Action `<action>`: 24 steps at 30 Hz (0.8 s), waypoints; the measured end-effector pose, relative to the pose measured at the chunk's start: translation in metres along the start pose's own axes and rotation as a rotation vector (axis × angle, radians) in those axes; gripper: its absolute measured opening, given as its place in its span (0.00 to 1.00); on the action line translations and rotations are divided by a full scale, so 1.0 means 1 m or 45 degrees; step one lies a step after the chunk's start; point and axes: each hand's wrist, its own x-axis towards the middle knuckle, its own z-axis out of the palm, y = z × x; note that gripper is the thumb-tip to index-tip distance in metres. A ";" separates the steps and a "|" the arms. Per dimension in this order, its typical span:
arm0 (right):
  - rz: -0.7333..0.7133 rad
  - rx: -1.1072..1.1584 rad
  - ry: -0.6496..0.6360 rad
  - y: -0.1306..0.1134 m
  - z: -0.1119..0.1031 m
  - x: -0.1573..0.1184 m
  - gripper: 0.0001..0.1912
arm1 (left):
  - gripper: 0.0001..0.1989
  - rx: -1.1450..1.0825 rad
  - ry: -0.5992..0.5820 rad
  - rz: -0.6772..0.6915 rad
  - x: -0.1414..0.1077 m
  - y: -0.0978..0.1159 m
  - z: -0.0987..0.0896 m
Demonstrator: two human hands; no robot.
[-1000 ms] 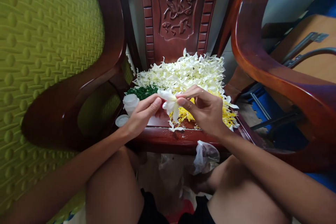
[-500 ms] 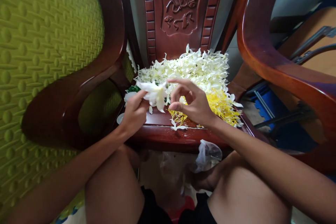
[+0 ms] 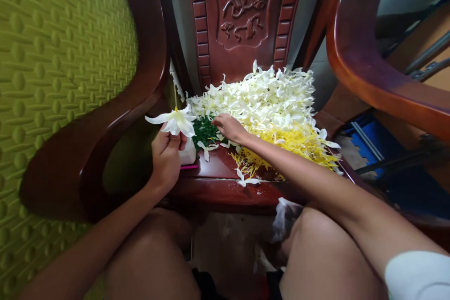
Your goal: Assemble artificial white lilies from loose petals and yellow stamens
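A white flower with a thin stem pointing up is held in the closed fingers of my left hand, at the left of the seat. My right hand reaches over a heap of small green pieces, its fingers bent and pointing left; whether they pinch anything is too small to tell. Behind and right of it spreads a large pile of white petals. Yellow strands lie in front of that pile, partly under my right forearm.
The dark red wooden seat bears a white container, a pink stick and loose white petals. Curved armrests rise on both sides. A clear plastic bag hangs near the right knee.
My left hand has moved left with the flower, which has turned so its stem points up. My right hand has moved left and away, from beside the flower to the green heap, now uncovered.
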 end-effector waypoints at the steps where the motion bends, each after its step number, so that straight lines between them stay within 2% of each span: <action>1: 0.022 -0.044 -0.029 -0.001 0.005 0.011 0.12 | 0.11 0.008 0.000 -0.013 0.000 -0.003 -0.003; 5: 0.203 -0.204 -0.217 0.011 0.022 0.044 0.14 | 0.11 0.029 0.003 -0.058 -0.002 -0.008 -0.016; 9: 0.312 -0.297 -0.383 0.042 0.030 0.048 0.19 | 0.10 0.070 -0.016 -0.063 -0.005 -0.008 -0.027; 14: 0.186 -0.300 -0.467 0.064 0.022 0.040 0.18 | 0.11 0.061 -0.049 -0.079 -0.004 -0.008 -0.026; 18: 0.097 -0.281 -0.465 0.064 0.020 0.040 0.16 | 0.10 0.035 -0.100 -0.106 -0.002 -0.007 -0.019; 24: 0.096 -0.286 -0.402 0.064 0.026 0.046 0.18 | 0.10 0.046 -0.146 -0.173 -0.002 -0.007 -0.011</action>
